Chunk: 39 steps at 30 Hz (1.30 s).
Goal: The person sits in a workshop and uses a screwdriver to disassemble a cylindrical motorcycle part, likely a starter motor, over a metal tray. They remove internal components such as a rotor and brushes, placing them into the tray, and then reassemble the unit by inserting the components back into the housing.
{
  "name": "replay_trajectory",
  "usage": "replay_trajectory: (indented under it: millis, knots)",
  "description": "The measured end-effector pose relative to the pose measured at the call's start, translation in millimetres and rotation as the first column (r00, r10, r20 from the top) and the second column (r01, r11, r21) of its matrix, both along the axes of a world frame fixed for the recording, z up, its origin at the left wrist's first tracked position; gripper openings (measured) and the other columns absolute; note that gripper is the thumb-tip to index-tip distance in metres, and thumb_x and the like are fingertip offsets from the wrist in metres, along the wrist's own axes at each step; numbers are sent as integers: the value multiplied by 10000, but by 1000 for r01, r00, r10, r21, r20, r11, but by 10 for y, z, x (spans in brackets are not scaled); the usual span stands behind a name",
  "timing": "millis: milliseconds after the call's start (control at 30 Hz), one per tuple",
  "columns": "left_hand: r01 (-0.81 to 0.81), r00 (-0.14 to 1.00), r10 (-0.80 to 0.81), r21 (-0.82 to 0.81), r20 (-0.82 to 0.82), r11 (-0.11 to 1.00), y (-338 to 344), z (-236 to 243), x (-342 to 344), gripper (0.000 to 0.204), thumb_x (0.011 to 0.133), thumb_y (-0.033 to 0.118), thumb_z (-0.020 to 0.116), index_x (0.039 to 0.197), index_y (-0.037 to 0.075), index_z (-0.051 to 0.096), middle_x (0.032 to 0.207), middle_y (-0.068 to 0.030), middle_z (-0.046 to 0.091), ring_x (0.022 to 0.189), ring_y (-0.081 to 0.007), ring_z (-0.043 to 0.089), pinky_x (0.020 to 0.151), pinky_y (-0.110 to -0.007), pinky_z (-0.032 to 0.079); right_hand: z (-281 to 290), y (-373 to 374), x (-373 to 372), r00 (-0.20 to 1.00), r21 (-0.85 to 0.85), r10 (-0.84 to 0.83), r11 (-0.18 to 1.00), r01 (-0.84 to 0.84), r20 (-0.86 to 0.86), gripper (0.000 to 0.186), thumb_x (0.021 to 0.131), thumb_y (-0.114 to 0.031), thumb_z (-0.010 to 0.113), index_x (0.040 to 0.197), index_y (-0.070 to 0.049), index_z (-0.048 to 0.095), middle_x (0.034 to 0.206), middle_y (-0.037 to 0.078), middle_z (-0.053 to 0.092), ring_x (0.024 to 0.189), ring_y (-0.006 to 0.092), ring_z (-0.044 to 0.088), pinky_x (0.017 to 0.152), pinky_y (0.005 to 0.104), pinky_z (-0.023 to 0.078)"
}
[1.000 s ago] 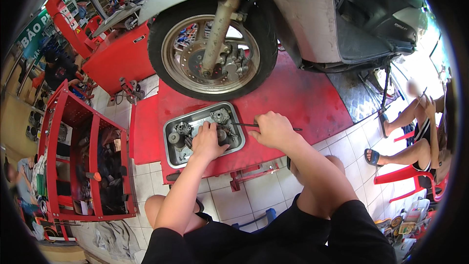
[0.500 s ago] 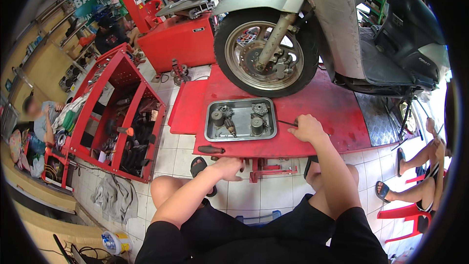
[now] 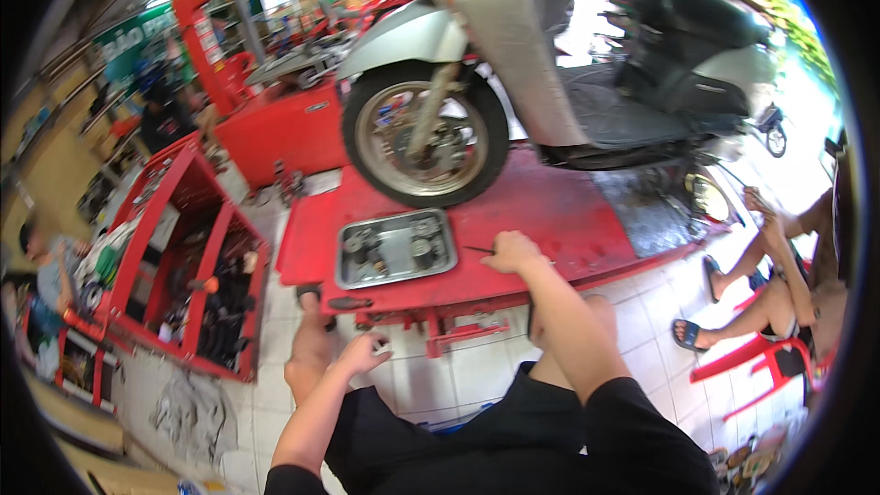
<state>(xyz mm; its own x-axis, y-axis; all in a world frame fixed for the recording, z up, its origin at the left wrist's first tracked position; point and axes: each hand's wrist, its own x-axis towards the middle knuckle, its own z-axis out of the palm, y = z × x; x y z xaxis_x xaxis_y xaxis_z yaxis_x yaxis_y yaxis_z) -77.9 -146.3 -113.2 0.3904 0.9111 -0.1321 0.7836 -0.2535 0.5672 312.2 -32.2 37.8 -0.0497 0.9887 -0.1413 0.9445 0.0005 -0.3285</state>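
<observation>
Since a second ago, our left hand has come out of the one metal tray and hangs below the near edge of the red platform, fingers loosely bent, pinching nothing we can see. Our right hand stays curled round one thin dark tool, just right of the tray. The tray lies on the platform, holding at least three metal parts, too blurred for us to count fully. One dark-handled tool rests along the edge. Behind the tray stands one silver scooter. We see dark stains on the platform, pale floor tiles, one red cart, one crumpled grey cloth and at least three other people.
</observation>
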Motion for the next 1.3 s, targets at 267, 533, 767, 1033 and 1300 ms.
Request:
replay_trajectory:
  millis: [267,533,767,1033,1300]
  knots:
    - [-250,712,408,-337,571,908,57,-586,-84,345,849,240,770,1111,32,684,966,-66,707,871,-180,678,802,-334,530,-262,-54,202,992,67,-87,993,94,-92,433,815,-379,746,1085,-43,714,1079,202,708,1054,365,672,919,453,548]
    - [-53,-11,876,-876,481,480,-3,-1167,-121,339,877,351,677,1142,157,594,1084,-38,632,1023,-245,594,894,-470,466,-620,-484,430,999,138,-13,990,18,-38,376,836,-391,716,1066,-94,727,1050,176,717,1003,348,686,895,459,550]
    - [67,-192,911,-921,365,383,27,-1330,-385,422,896,440,593,1223,178,545,1252,-45,539,1219,-258,502,1093,-582,305,-1016,-913,336,999,17,-12,1000,12,-33,351,831,-402,711,1015,-104,738,993,172,726,971,341,696,850,462,560]
    - [64,-146,920,-924,364,376,44,-1385,-377,339,924,418,580,1161,176,560,1220,-35,549,1215,-249,506,1111,-576,298,-1155,-1242,281,996,-89,57,995,-50,70,368,811,-388,699,1070,-130,737,959,165,729,954,336,697,858,451,550]
    - [20,-53,911,-911,409,411,90,-1463,-346,294,921,380,603,1125,176,546,1114,-41,575,1085,-247,545,1008,-530,389,-1130,-1304,360,997,36,-10,999,7,78,396,830,-421,691,1060,-101,730,957,155,729,946,335,695,846,447,551]
